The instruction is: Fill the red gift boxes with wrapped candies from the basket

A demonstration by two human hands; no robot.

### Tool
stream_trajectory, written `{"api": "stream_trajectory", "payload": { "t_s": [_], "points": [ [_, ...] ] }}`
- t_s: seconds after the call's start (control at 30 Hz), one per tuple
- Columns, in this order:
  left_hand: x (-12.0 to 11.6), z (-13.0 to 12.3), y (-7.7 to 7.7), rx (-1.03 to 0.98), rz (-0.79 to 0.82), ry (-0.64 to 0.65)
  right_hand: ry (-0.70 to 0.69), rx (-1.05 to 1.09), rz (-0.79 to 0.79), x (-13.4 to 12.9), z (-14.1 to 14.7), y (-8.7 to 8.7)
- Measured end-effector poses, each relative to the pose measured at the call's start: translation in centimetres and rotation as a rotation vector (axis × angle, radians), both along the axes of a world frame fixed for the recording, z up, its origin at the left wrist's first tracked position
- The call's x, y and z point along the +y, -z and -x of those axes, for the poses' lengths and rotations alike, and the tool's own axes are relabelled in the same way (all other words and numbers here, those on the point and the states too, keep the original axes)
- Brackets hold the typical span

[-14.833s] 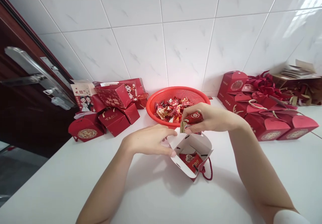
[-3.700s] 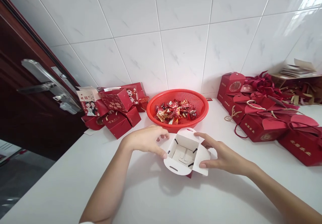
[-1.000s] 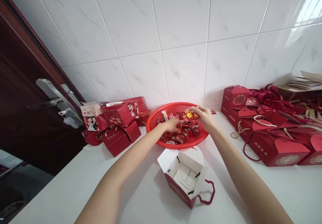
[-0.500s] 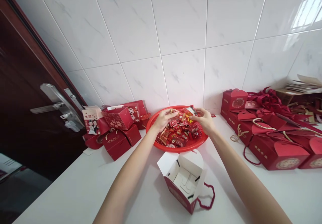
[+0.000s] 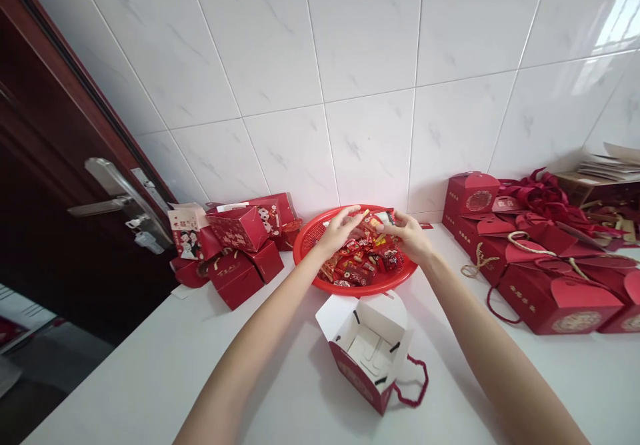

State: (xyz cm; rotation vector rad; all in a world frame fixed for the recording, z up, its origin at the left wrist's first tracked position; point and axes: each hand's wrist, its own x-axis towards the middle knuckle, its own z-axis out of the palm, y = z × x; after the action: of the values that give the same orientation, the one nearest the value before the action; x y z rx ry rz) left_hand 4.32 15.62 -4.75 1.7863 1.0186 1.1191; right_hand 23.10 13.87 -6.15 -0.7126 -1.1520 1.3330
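A red plastic basket (image 5: 306,258) stands against the wall, filled with wrapped candies (image 5: 353,273) in red and gold. Over its right side, my right hand (image 5: 414,237) pinches a red candy packet (image 5: 384,218) with a white and dark patch. My left hand (image 5: 341,230) is above the basket's back left part, its fingers stretched and apart, close to the packet's left end; whether it touches is unclear. In front of the basket sits a dark red gift box (image 5: 357,375), its white inside showing, flaps up and a red cord handle at its right.
Folded red boxes (image 5: 240,278) are piled at the left near a dark door (image 5: 45,218) with a metal handle. Rows of closed red gift boxes (image 5: 560,298) fill the right side, with red ribbons (image 5: 540,198) and a carton (image 5: 580,185) behind. A tiled wall (image 5: 370,138) bounds the white table (image 5: 280,391).
My left hand's fingers have spread from a pinch and moved slightly toward the packet. My right hand still holds the packet. The view has shifted a little.
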Motion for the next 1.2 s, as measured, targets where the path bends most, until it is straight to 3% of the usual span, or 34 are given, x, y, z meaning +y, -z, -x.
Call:
{"api": "stream_trajectory", "payload": {
  "t_s": [0.07, 0.17, 0.23, 0.37, 0.53, 0.77, 0.93, 1.07, 1.2],
  "points": [
    [0.7, 0.2, 0.3, 0.270, 0.030, -0.006, 0.045, 0.090, 0.039, -0.1, 0.0, -0.3],
    [1.8, 0.6, 1.2, 0.890, 0.059, 0.041, 0.102, 0.161, 0.078, -0.1, 0.0, -0.4],
    [2.5, 0.7, 2.0, 1.109, 0.102, 0.067, 0.104, 0.164, 0.083, 0.0, 0.0, -0.4],
    [3.0, 0.5, 3.0, 1.194, 0.149, 0.104, 0.110, 0.147, 0.082, 0.1, 0.1, -0.2],
    [2.5, 0.0, 2.8, 1.225, 0.137, 0.172, 0.117, 0.130, 0.060, 0.2, 0.1, -0.3],
    [1.8, -0.2, 1.6, 0.875, 0.001, 0.134, 0.076, 0.116, 0.059, 0.4, -0.1, 0.1],
    [0.5, 0.3, -0.1, 0.303, -0.101, -0.006, 0.042, 0.147, 0.054, 0.1, -0.1, -0.1],
    [-1.6, 0.0, -0.8, -0.184, 0.014, -0.094, -0.026, 0.134, 0.037, -0.5, 0.0, -0.4],
    [-3.4, -0.5, -0.5, -0.382, 0.157, -0.136, -0.126, 0.037, -0.027, -0.6, -0.1, -0.3]
  ]
}}
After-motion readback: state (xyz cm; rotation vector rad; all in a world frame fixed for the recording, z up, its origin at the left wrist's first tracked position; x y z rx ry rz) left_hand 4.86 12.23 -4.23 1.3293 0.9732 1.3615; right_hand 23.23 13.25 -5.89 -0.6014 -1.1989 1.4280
